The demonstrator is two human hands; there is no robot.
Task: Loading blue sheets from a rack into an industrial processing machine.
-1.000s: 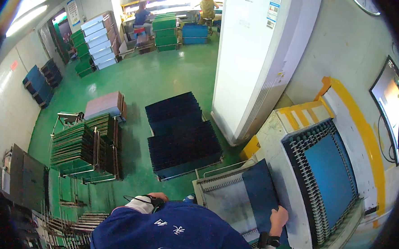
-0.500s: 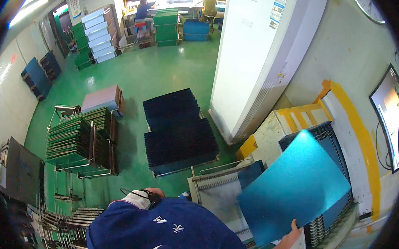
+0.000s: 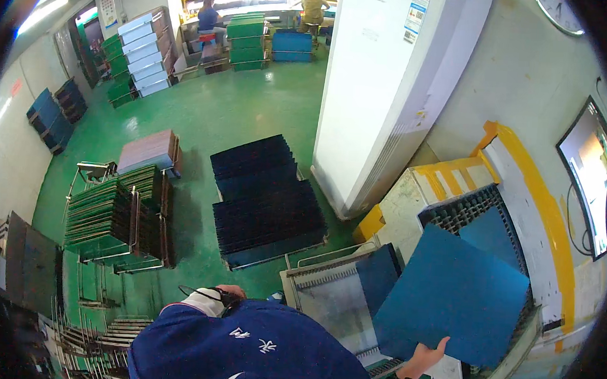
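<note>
My right hand (image 3: 426,357), with a black band at its wrist, is closed on the near edge of a blue flat panel (image 3: 459,294), thumb showing. The panel is tilted above a bed of dark rollers (image 3: 446,211), where another blue panel (image 3: 493,234) lies partly covered. My left hand (image 3: 235,291) shows only as a bit of skin beyond a white cuff and a black strap; its fingers are hidden. A navy jacket (image 3: 254,351) fills the lower middle. Left of the held panel, a dark blue panel (image 3: 378,272) rests on a pale metal-framed stand (image 3: 325,297).
Stacks of dark panels (image 3: 268,201) and a rack of green panels (image 3: 103,213) stand on the green floor (image 3: 266,112). A tall white cabinet (image 3: 367,90) rises ahead. A screen (image 3: 589,177) hangs at right. Two people sit at a lit bench far back.
The held panel has tilted and lost its bright glare. More of the panel on the rollers shows behind it. My right hand has shifted slightly left, still gripping the edge.
</note>
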